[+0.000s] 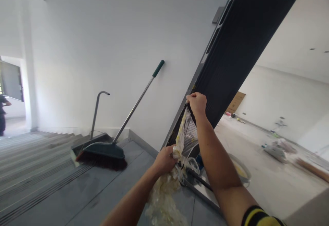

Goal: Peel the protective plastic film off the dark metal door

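Your right hand pinches the protective film at the door frame edge; left hand is fisted on the slack. Film's thin, light, prob. tears easily, so grip close to the stuck edge.

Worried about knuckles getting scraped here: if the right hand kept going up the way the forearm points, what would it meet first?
The right hand grips the plastic film beside the dark door frame; going on, it would likely meet that frame, though depth is unclear.
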`<state>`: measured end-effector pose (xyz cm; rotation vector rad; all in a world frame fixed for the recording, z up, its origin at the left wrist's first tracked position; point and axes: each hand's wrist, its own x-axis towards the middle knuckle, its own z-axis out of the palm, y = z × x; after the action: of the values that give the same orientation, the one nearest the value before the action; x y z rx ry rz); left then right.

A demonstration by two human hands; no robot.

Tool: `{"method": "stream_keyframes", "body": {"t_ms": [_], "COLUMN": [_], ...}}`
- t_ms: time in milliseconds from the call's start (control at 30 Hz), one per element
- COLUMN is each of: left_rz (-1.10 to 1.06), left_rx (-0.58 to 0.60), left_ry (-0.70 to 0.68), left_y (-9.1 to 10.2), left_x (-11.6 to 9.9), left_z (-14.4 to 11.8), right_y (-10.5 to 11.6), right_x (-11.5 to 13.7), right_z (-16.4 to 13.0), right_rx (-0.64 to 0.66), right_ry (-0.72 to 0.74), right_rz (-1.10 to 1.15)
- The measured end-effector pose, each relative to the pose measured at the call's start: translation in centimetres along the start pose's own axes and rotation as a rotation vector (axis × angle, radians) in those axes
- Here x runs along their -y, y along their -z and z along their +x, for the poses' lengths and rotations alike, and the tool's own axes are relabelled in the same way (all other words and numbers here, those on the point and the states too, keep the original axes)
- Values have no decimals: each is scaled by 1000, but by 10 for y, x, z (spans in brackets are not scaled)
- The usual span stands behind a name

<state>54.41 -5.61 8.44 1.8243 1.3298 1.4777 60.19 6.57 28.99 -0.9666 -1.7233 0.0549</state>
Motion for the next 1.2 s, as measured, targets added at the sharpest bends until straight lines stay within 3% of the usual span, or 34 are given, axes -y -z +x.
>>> {"method": "stream_keyframes", "body": {"t_ms": [233, 500, 600, 733, 867, 1033, 1200], "left_rz": [-156, -101, -72, 6, -48, -158, -198], "left_rx": [-2, -25, -41, -39, -35, 14, 73], "left_ry": [-46, -14, 19, 63, 11, -35, 27], "left_y": [-5, -10, -7, -3, -4, -5, -11], "left_x": [0, -11, -11, -4, 0, 2, 0], "left_z": [-1, -3, -3, -2, -1, 1, 9], "right_y": [-12, -31, -12, 34, 61, 57, 54], "right_x": [13, 18, 9, -3, 0, 16, 26], "right_z": [-4, -8, -5, 21, 55, 73, 78], "right_rx": [-59, 22, 36, -33, 215, 524, 615], "right_ry": [207, 511, 641, 813, 1051, 1221, 1402], "right_rz": [-227, -522, -486, -344, -406, -619, -756]}}
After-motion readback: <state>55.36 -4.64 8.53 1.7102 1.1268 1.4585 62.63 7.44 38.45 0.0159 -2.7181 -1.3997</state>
